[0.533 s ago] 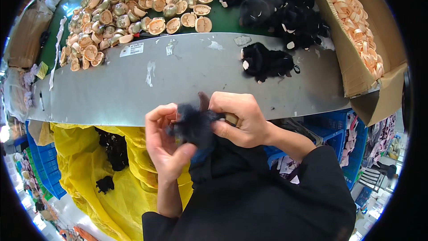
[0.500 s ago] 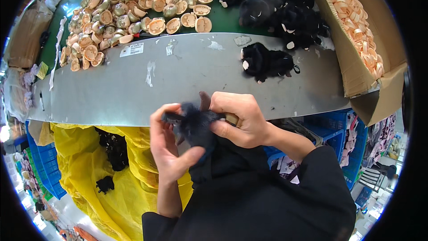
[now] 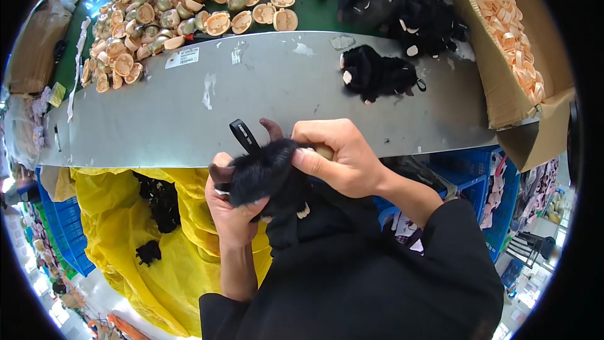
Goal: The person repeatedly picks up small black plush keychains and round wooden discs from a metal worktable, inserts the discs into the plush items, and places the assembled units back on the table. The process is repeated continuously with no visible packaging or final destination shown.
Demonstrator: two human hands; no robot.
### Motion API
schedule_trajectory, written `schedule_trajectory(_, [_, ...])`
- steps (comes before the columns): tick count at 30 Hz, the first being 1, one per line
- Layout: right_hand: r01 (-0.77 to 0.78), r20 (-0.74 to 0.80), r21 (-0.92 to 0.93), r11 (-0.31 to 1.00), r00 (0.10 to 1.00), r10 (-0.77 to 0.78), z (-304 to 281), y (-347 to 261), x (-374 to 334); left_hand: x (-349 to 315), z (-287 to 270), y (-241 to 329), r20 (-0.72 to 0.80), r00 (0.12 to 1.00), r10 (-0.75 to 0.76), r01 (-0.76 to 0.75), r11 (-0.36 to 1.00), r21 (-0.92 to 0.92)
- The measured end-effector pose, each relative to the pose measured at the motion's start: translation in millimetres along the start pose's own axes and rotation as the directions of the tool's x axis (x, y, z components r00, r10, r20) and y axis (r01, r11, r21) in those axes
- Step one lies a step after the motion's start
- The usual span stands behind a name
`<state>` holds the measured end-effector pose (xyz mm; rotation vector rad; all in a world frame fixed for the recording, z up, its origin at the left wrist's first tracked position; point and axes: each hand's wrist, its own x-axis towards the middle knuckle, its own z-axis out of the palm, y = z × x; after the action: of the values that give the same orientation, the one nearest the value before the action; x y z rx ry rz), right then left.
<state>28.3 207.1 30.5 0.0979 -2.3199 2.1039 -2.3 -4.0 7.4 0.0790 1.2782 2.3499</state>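
Note:
Over my lap, just off the table's near edge, is a black plush toy (image 3: pixel 267 170) with two brown horns and a black ribbon loop standing up from it. My left hand (image 3: pixel 233 214) is closed round its left side, thumb across the fur. My right hand (image 3: pixel 343 160) pinches its right side. A smooth tan-gold rounded piece (image 3: pixel 324 151) shows between the right fingers, and most of it is hidden. Small pale feet stick out from the toy's underside. Another black plush toy (image 3: pixel 380 74) lies on the grey metal table (image 3: pixel 270 88) ahead.
A heap of tan and gold moulded face shells (image 3: pixel 160 19) covers the far left. More black plush toys (image 3: pixel 402 9) are piled at the far right, beside a cardboard box (image 3: pixel 491 69) of peach-coloured rings. Yellow sheeting (image 3: pixel 126 264) hangs below the table, with black plush pieces in it.
The toy has been turned in my hands, so its ribbon loop and both horns now show. My right hand keeps its pinch, and the view has shifted slightly.

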Motion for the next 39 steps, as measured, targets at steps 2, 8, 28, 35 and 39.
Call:
schedule_trajectory(2, [-0.097, 0.020, 0.064, 0.993, 0.995, 0.096, -4.2, -5.3, 0.3, 0.3, 6.3, 2.6, 0.037, 0.998, -0.043, 0.044, 0.999, -0.022])
schedule_trajectory(8, [-0.079, 0.006, 0.188, 0.979, 0.997, 0.079, 3.5, -2.5, 2.2, -8.0, -5.0, 0.1, 0.068, 0.978, -0.200, 0.197, 0.980, 0.038])
schedule_trajectory(28, [-0.119, -0.183, 0.233, 0.965, 0.969, 0.164, 27.9, 6.2, 3.1, -9.7, 30.2, -12.9, -0.132, 0.987, -0.095, 0.081, 0.991, -0.107])
schedule_trajectory(35, [-0.109, -0.139, 0.200, 0.974, 0.981, 0.138, 20.4, 5.9, 0.1, -9.1, 39.0, -13.6, -0.155, 0.986, -0.061, 0.031, 0.981, -0.192])
schedule_trajectory(39, [-0.031, -0.134, 0.186, 0.982, 0.989, 0.057, 15.1, 6.7, 0.5, -9.7, 37.6, -13.0, -0.178, 0.984, -0.009, -0.011, 0.994, -0.108])
